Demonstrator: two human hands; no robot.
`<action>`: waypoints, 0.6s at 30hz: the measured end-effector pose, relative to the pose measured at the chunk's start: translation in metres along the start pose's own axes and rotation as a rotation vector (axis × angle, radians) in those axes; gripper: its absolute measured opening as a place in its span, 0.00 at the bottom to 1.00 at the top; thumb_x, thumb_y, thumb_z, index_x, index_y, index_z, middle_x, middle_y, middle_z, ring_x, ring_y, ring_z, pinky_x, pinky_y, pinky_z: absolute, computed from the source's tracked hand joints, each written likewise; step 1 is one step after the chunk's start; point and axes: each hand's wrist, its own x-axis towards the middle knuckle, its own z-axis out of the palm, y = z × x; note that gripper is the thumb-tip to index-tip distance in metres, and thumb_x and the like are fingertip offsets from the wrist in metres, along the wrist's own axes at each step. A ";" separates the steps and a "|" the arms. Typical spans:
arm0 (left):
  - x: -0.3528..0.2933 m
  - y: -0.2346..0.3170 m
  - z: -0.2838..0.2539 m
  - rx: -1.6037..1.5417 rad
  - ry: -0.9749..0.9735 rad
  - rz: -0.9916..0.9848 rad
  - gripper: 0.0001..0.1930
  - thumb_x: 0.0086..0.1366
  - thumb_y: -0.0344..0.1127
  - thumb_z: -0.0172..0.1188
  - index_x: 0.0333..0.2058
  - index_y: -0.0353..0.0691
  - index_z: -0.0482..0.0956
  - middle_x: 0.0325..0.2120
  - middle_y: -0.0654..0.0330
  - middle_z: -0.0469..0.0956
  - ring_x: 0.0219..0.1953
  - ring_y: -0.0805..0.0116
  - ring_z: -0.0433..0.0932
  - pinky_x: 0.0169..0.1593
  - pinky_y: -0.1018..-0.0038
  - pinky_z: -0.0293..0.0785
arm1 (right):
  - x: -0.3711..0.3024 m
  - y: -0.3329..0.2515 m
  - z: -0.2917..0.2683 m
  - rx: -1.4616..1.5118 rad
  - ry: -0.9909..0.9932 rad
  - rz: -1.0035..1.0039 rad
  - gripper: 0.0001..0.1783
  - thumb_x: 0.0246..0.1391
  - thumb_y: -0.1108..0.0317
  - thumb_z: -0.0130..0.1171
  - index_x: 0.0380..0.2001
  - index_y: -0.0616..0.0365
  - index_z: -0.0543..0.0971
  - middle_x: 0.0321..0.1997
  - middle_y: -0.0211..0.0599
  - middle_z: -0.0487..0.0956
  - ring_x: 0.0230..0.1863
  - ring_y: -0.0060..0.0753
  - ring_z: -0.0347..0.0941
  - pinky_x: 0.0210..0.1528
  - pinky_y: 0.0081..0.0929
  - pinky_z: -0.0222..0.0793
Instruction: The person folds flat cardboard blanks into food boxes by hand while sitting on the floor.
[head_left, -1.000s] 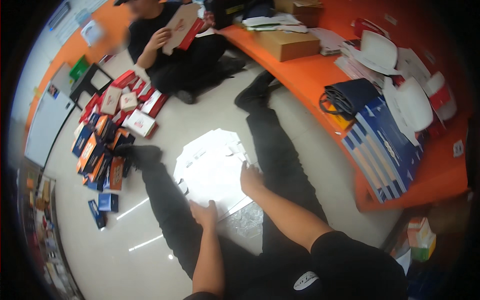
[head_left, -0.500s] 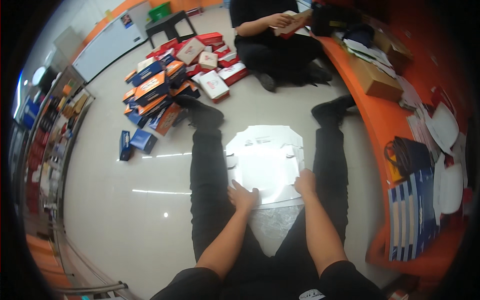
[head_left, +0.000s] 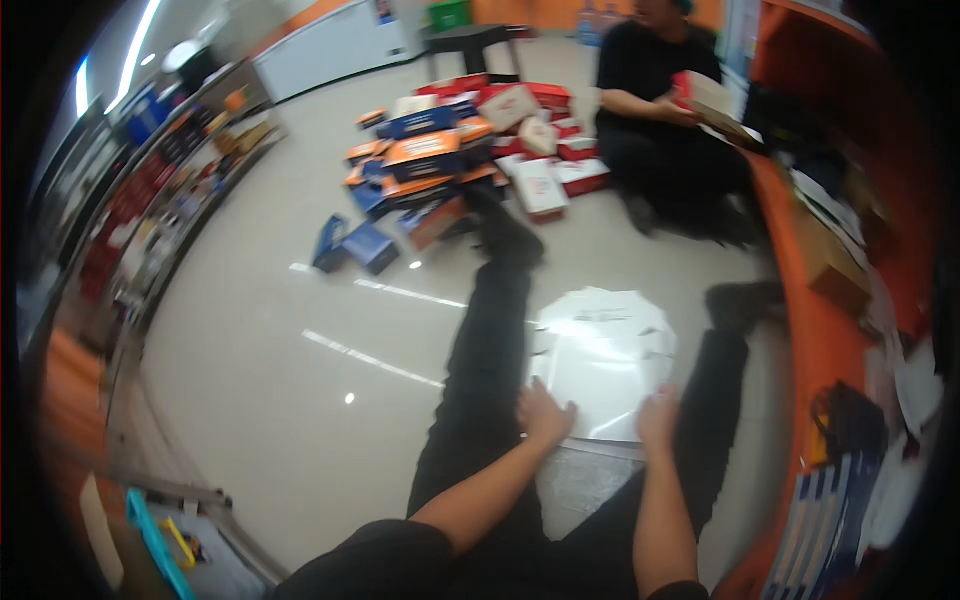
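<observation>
A white, flat cardboard box blank (head_left: 605, 375) with slots and notched flaps lies between my outstretched legs. My left hand (head_left: 546, 414) closes on its near left edge, with the thumb lying over the top surface. At the near right edge my right hand (head_left: 657, 416) grips the same cardboard, its fingers partly hidden underneath. A second pale edge shows just under the blank, so it may lie on more sheets; I cannot tell how many. Clear crinkled plastic (head_left: 590, 478) lies below it on the floor, close to me.
Beyond my left foot is a heap of folded boxes (head_left: 425, 155), blue, orange, red and white. A person (head_left: 660, 120) sits at the far right holding a red and white box (head_left: 708, 95). An orange shelf (head_left: 800, 290) runs along my right. Crowded shelving (head_left: 165, 200) stands left.
My view has swung to the left, so the scene sits further right. Both hands keep their grip on the blank. The other person's box has turned and shows its red end.
</observation>
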 end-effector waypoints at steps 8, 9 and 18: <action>0.001 0.013 -0.042 -0.501 -0.096 -0.097 0.44 0.59 0.54 0.64 0.65 0.27 0.61 0.54 0.46 0.76 0.60 0.47 0.72 0.64 0.52 0.62 | 0.025 0.043 -0.053 0.526 -0.224 0.268 0.15 0.62 0.77 0.51 0.52 0.68 0.73 0.49 0.42 0.80 0.45 0.29 0.78 0.44 0.28 0.73; 0.005 0.000 -0.041 -0.522 -0.101 -0.035 0.39 0.59 0.50 0.65 0.62 0.29 0.66 0.53 0.47 0.77 0.59 0.48 0.73 0.63 0.56 0.65 | 0.019 0.025 -0.053 0.527 -0.249 0.261 0.15 0.62 0.77 0.51 0.52 0.68 0.73 0.49 0.42 0.80 0.45 0.29 0.78 0.44 0.28 0.73; 0.002 -0.002 -0.003 -0.364 0.024 0.434 0.15 0.61 0.28 0.56 0.47 0.36 0.77 0.57 0.41 0.72 0.54 0.43 0.75 0.59 0.59 0.72 | -0.002 0.002 -0.014 -0.290 -0.185 -0.064 0.26 0.55 0.77 0.50 0.58 0.70 0.72 0.46 0.70 0.79 0.47 0.66 0.78 0.52 0.46 0.73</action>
